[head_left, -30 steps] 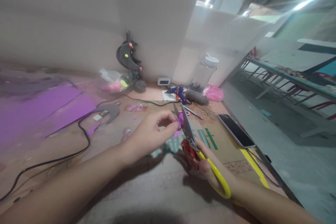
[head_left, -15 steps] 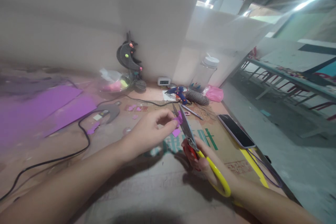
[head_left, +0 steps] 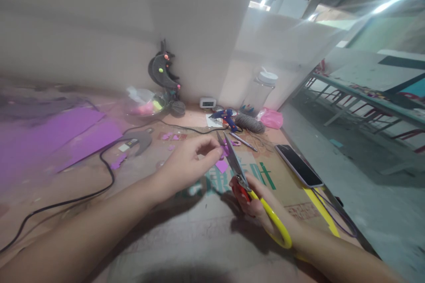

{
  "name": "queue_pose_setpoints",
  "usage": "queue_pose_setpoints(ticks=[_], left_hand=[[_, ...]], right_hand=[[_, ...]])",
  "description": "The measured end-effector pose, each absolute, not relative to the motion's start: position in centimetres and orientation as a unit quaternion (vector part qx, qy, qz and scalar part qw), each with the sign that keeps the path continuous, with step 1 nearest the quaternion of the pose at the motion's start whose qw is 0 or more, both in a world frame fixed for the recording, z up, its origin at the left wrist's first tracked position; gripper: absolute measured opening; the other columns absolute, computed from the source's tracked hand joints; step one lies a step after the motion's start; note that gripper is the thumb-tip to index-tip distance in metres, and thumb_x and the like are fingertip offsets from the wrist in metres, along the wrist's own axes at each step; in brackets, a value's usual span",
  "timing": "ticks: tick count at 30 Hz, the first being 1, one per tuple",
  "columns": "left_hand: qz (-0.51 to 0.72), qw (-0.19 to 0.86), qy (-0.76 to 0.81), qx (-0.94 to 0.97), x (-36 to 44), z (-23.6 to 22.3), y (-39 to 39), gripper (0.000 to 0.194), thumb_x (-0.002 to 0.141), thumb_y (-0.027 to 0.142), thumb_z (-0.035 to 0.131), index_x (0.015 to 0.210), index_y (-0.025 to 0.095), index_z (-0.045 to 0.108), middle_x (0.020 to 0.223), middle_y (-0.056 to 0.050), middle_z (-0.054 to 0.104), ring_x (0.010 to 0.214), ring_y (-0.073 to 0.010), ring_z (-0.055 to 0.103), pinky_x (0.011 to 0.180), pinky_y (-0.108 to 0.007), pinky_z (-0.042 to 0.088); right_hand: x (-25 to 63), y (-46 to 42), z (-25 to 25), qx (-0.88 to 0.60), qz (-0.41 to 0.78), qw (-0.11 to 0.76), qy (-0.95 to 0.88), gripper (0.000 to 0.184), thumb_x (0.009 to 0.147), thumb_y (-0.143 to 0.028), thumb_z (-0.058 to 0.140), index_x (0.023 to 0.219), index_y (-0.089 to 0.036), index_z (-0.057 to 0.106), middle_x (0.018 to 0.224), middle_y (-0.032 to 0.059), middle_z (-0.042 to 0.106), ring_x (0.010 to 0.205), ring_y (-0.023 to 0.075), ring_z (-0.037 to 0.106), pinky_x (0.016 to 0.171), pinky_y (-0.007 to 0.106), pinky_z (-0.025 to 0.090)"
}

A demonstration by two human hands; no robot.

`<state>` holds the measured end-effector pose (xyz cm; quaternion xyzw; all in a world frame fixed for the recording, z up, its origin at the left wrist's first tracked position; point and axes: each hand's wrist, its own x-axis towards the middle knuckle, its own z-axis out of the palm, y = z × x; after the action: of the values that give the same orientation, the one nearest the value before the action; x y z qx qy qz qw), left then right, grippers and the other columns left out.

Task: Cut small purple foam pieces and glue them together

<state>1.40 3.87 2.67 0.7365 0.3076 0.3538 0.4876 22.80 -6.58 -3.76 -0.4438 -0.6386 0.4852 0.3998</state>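
Note:
Between thumb and fingers my left hand pinches a small piece of purple paper. My right hand is wrapped round the red and yellow handles of a pair of scissors. The blades are slightly apart, pointing away from me, with the purple piece at them. Just below the fingertips of my left hand is a purple scrap, over the printed cardboard. The fingers of my right hand are partly hidden by the handles.
At the back stand a grey moon ornament, a small clock, a blue glue gun, grey yarn and a clear bottle. Purple sheets and a black cord lie left, a phone right.
The purple piece at the blades has shifted slightly, and the scrap beneath sits a little lower and to the left. Both hands keep nearly the same place and grip.

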Motion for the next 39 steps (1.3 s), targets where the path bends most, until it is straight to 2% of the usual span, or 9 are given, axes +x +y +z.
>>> queue_pose_setpoints(ticks=[11,23,29,39], left_hand=[[0.365,0.478,0.31,0.736,1.1,2.9,4.0,0.017,0.09,0.027,0.057,0.075,0.017,0.058,0.074,0.002,0.061,0.072,-0.0129,0.056,0.064,-0.025,0.041],[0.36,0.427,0.327,0.762,0.6,3.7,3.9,0.027,0.095,0.039,0.056,0.08,0.017,0.065,0.08,0.0,0.069,0.078,-0.0147,0.063,0.071,-0.025,0.047],[0.358,0.374,0.34,0.785,0.4,4.0,3.7,0.026,0.095,0.037,0.056,0.08,0.018,0.066,0.078,0.003,0.069,0.076,-0.013,0.063,0.068,-0.023,0.045],[0.359,0.363,0.347,0.787,0.6,4.1,3.7,0.026,0.094,0.036,0.056,0.078,0.019,0.066,0.076,0.003,0.069,0.074,-0.0134,0.063,0.066,-0.024,0.044]], right_hand=[[23.0,-6.4,-3.7,-0.457,0.47,0.375,-0.656,0.075,0.079,-0.087,0.045,0.107,-0.019,0.054,0.08,0.0011,0.043,0.061,0.0111,0.033,0.045,0.021,0.028],[22.3,-6.7,-1.6,-0.49,0.463,0.359,-0.646,0.074,0.078,-0.087,0.047,0.107,-0.019,0.055,0.085,0.003,0.045,0.072,0.015,0.04,0.054,0.023,0.034],[22.1,-6.8,-1.5,-0.494,0.477,0.363,-0.63,0.076,0.075,-0.089,0.048,0.105,-0.019,0.055,0.081,0.0007,0.042,0.066,0.0129,0.034,0.051,0.022,0.03],[22.6,-6.6,-2.3,-0.496,0.479,0.351,-0.634,0.078,0.074,-0.09,0.047,0.104,-0.019,0.054,0.078,-0.0012,0.039,0.062,0.0114,0.03,0.047,0.021,0.026]])
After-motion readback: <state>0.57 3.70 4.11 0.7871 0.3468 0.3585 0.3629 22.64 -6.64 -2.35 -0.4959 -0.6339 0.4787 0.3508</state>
